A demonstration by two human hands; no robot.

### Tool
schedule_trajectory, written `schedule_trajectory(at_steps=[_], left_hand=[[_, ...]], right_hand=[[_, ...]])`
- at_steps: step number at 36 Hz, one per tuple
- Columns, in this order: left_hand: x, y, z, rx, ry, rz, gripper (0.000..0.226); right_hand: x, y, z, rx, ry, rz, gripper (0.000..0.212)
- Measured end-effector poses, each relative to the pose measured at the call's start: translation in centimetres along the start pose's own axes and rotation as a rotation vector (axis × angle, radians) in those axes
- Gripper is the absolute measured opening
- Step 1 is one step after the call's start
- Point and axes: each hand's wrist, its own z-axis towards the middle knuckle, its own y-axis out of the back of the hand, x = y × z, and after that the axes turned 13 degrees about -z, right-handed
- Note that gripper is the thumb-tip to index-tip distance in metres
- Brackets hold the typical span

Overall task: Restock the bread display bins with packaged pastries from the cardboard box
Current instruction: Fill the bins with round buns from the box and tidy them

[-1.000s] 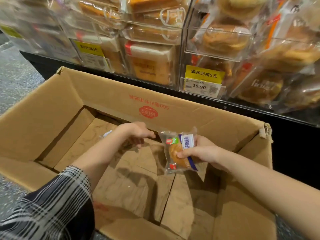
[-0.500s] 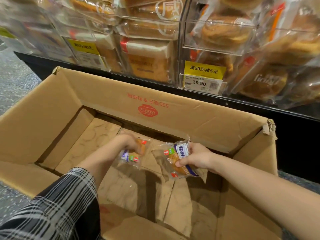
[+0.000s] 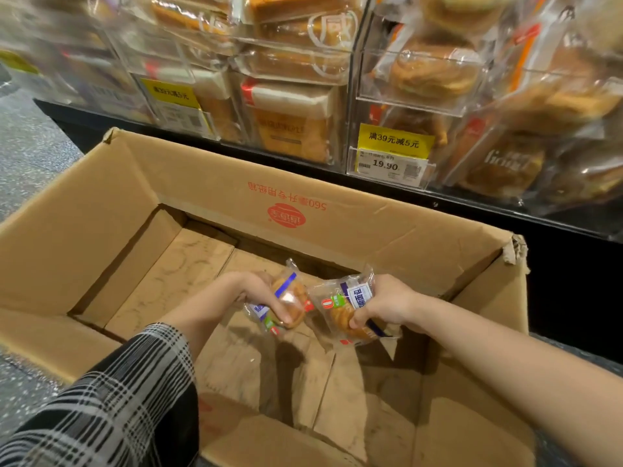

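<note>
Head view: left hand (image 3: 259, 294) has raised its pastry packet (image 3: 286, 303) beside right hand's (image 3: 384, 306) packet (image 3: 344, 311).

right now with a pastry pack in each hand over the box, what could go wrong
1. The left hand holds its pastry pack with fingers pressing on the pastry itself; it could get squashed.
2. The right hand grips the other pack at one side, so the slick wrapper might slip back into the cardboard box.
3. The display bins look quite full already; forcing packs in may crush them.

Yellow price tag (image 3: 395, 142), speckled floor (image 3: 30, 153)
</note>
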Motion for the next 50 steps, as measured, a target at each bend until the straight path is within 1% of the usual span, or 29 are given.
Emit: schedule_trajectory(at_steps=[1,2,4,5,6,8,9,12,16,18,19,20,22,23,25,27,29,31,33,35,36,39,40,42,44,46,48,50], left_hand=[[-0.1,0.0,-0.3,0.041,-0.022,0.014,0.089],[-0.5,-0.2,-1.3,0.074,-0.041,0.018,0.080],[-1.5,-0.6,-3.2,0.123,-0.107,-0.015,0.050],[-2.0,-0.6,-4.0,0.134,-0.147,-0.043,0.044],[-2.3,-0.5,-4.9,0.123,-0.194,-0.068,0.052],[-2.7,-0.2,-6.4,0.087,-0.279,-0.125,0.089],[-2.8,-0.1,-7.2,0.074,-0.326,-0.159,0.098],[-3.1,-0.3,-10.1,0.039,-0.469,-0.313,0.104],[-3.7,-0.9,-13.2,-0.071,-0.651,-0.587,0.109],[-4.8,-1.6,-14.8,-0.063,-0.738,-0.718,0.106],[-5.5,-2.0,-15.6,-0.046,-0.771,-0.773,0.100],[-6.3,-2.5,-16.5,-0.028,-0.794,-0.831,0.089],[-8.0,-3.7,-17.9,0.003,-0.826,-0.990,0.060],[-9.0,-4.3,-18.6,0.008,-0.843,-1.050,0.050],[-11.1,-5.6,-19.7,0.029,-0.901,-1.087,0.038],[-13.3,-7.1,-20.8,0.048,-0.989,-1.035,0.033],[-15.6,-8.4,-21.7,0.044,-1.067,-0.994,0.029],[-17.9,-9.7,-22.6,0.039,-1.108,-1.033,0.035],[-20.3,-11.0,-23.4,0.086,-1.143,-1.133,0.047],[-22.4,-12.4,-24.2,0.122,-1.161,-1.215,0.057],[-23.4,-13.2,-24.5,0.120,-1.165,-1.242,0.058],[-25.8,-15.5,-25.1,0.080,-1.153,-1.339,0.052],[-26.5,-16.3,-25.1,0.075,-1.134,-1.393,0.052],[-27.8,-17.8,-24.9,0.100,-1.082,-1.512,0.064],[-28.7,-19.0,-24.6,0.105,-1.012,-1.612,0.067],[-29.2,-19.9,-24.0,0.093,-0.931,-1.683,0.062],[-29.4,-20.8,-23.4,0.092,-0.883,-1.724,0.055],[-29.3,-21.8,-22.6,0.122,-0.855,-1.740,0.054]], right_hand=[[0.1,0.3,-0.3,-0.023,0.008,0.009,0.047],[0.3,0.7,-0.8,-0.047,0.014,0.028,0.047],[0.5,1.4,-1.7,-0.092,0.022,0.082,0.044],[0.5,1.8,-2.2,-0.122,0.033,0.104,0.041],[0.6,2.1,-2.9,-0.160,0.047,0.126,0.037],[0.8,2.8,-4.3,-0.235,0.081,0.202,0.032],[0.9,3.1,-5.0,-0.265,0.098,0.250,0.031],[1.0,4.2,-7.5,-0.353,0.148,0.369,0.034],[0.7,5.4,-10.8,-0.439,0.166,0.570,0.036],[0.3,5.9,-12.1,-0.473,0.156,0.655,0.049],[0.0,6.3,-12.8,-0.491,0.148,0.691,0.056],[-0.1,6.7,-13.6,-0.512,0.143,0.723,0.058],[-0.6,7.5,-15.3,-0.551,0.142,0.783,0.055],[-0.8,7.8,-16.0,-0.574,0.143,0.812,0.052],[-1.3,8.6,-17.7,-0.634,0.152,0.861,0.045],[-1.9,9.7,-19.4,-0.713,0.165,0.924,0.037],[-2.7,11.0,-21.1,-0.781,0.171,1.007,0.025],[-3.8,12.0,-22.6,-0.827,0.156,1.080,0.020],[-5.1,12.8,-24.0,-0.870,0.138,1.145,0.020],[-6.5,13.5,-25.2,-0.925,0.128,1.201,0.025],[-7.0,13.8,-25.9,-0.955,0.122,1.231,0.031],[-8.8,15.1,-27.5,-1.051,0.095,1.349,0.054],[-9.4,15.7,-28.0,-1.087,0.080,1.397,0.058],[-10.6,16.8,-28.7,-1.167,0.032,1.468,0.056],[-11.2,18.1,-29.3,-1.217,0.019,1.516,0.057],[-11.4,19.4,-29.8,-1.192,0.050,1.560,0.055],[-11.2,20.7,-30.0,-1.123,0.069,1.604,0.046],[-10.7,22.0,-29.7,-1.053,0.089,1.651,0.042]])
